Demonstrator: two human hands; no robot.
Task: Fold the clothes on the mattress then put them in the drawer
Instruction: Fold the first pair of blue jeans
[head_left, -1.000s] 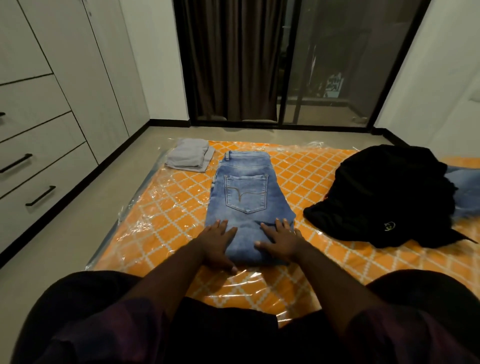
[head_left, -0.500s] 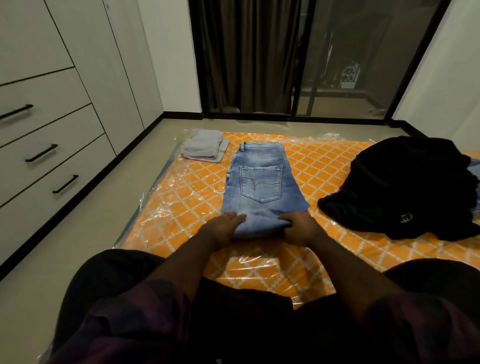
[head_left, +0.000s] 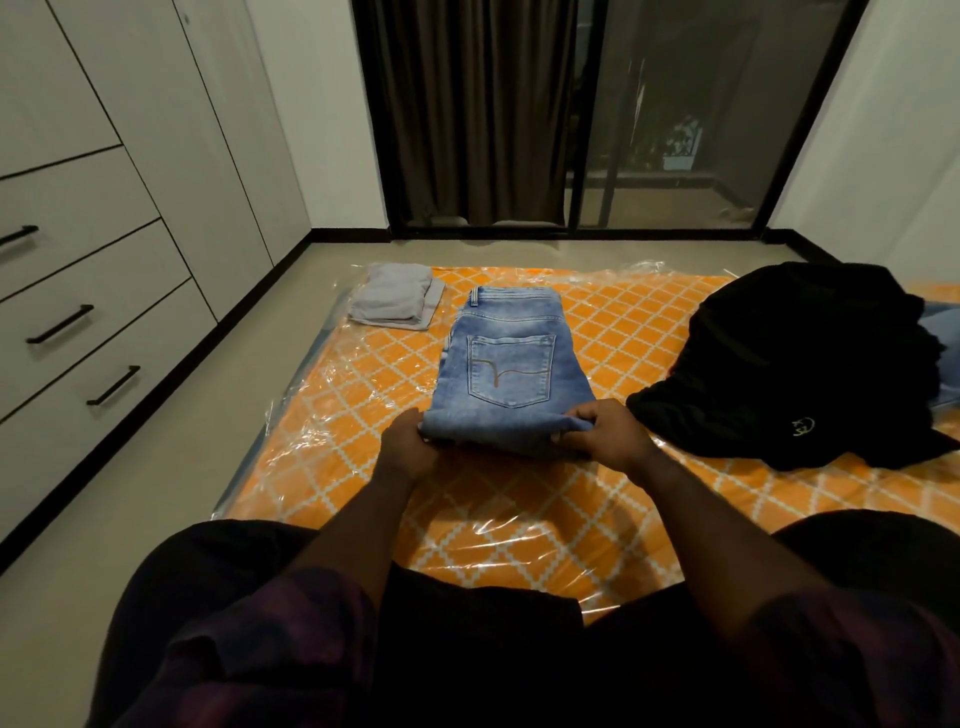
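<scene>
Folded blue jeans lie pocket-up in the middle of the orange patterned mattress, which is wrapped in clear plastic. My left hand grips the near left corner of the jeans. My right hand grips the near right corner, fingers curled over the fold. The near edge is lifted slightly off the mattress. A folded grey garment sits at the far left corner. A crumpled black garment with a small logo lies to the right.
White drawers with black handles line the left wall beside a strip of bare floor. A dark curtain and glass sliding door stand beyond the mattress. A bit of blue cloth shows behind the black garment.
My hands went from pressing flat on the jeans to curling round their near edge and lifting it. The view has tilted up a little.
</scene>
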